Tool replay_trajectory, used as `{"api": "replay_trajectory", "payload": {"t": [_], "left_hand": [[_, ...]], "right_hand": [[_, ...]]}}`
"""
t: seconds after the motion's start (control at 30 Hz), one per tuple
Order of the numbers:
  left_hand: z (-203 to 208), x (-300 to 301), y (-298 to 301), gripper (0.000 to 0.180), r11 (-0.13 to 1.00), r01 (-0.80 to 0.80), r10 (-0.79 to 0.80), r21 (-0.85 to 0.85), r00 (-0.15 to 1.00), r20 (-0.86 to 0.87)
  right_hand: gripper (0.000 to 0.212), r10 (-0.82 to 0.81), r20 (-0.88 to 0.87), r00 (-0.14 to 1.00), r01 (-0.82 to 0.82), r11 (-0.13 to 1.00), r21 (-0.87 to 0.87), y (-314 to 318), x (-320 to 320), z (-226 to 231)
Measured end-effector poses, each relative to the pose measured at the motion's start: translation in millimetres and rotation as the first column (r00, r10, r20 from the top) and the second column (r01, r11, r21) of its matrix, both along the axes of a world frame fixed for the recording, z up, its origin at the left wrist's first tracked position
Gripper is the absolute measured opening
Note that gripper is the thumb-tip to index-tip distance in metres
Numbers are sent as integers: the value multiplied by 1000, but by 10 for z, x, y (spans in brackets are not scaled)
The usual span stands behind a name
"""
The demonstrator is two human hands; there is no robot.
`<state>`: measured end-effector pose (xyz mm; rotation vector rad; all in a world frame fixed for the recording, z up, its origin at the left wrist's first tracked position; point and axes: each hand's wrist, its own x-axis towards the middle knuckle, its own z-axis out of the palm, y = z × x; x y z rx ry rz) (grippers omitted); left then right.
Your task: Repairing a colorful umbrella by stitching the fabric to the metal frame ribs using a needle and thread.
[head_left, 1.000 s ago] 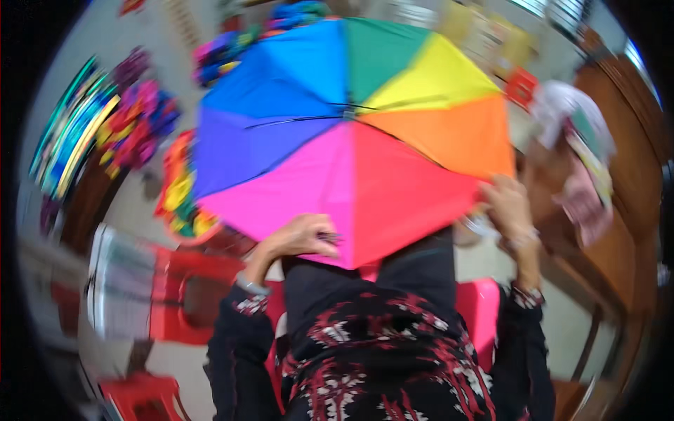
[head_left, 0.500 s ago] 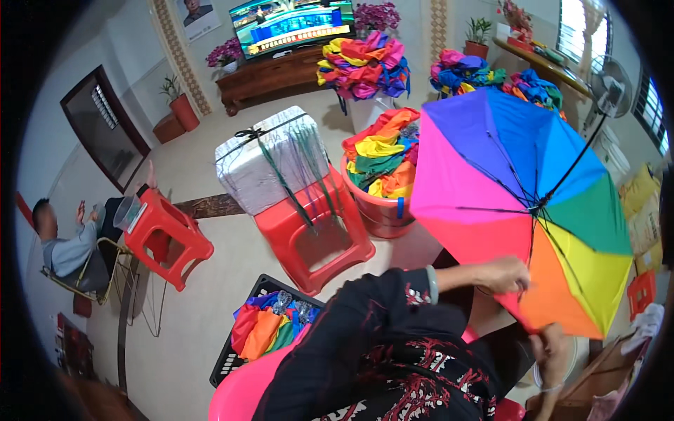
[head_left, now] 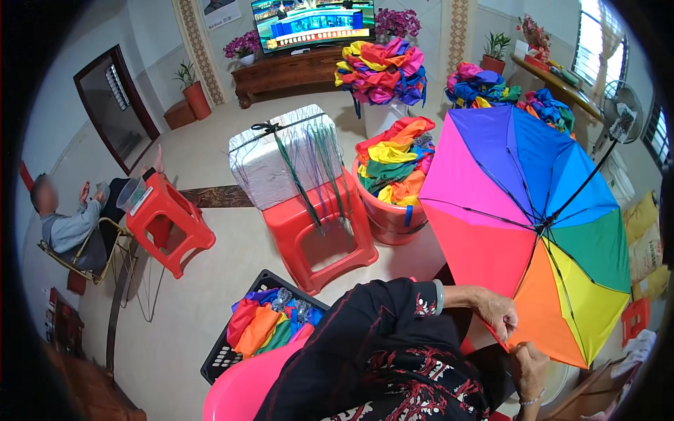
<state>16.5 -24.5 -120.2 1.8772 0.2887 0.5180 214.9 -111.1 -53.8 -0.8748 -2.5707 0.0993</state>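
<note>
An opened rainbow umbrella (head_left: 477, 231) lies tilted at my right, its inside facing me, with ribs and a black shaft showing. My left hand (head_left: 497, 313) is closed in a pinch by the near rim, where the red and orange panels meet. Just below it, my right hand (head_left: 529, 366) grips the same rim with thumb and fingers. The two hands almost touch. Whatever small part lies between the fingertips is too small to make out.
A white foam box (head_left: 284, 151) with hanging threads sits on a red stool (head_left: 309, 274). Folded colourful cloth fills a bucket (head_left: 393, 228) and a black crate (head_left: 217, 354). A seated person (head_left: 70, 224) is at far left. A fan (head_left: 621, 116) stands at right.
My left hand has moved down and slightly left to the rim, and my right hand has shifted left and down, closer to it. The umbrella's near rim sits lower; the view has shifted slightly.
</note>
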Motion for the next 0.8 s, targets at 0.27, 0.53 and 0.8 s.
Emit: {"api": "replay_trajectory", "payload": {"t": [0.27,0.53,0.8], "left_hand": [[-94,52,-28,24,993,3,-10,121,998,57],[-25,-28,-102,24,989,-46,50,142,998,-23],[-25,-54,-89,24,995,-39,45,96,997,-60]], "right_hand": [[9,29,45,999,-28,999,-22,-13,26,-7],[10,8,113,994,0,998,-66,-67,52,32],[9,-46,188,981,65,993,-95,-110,173,31]]}}
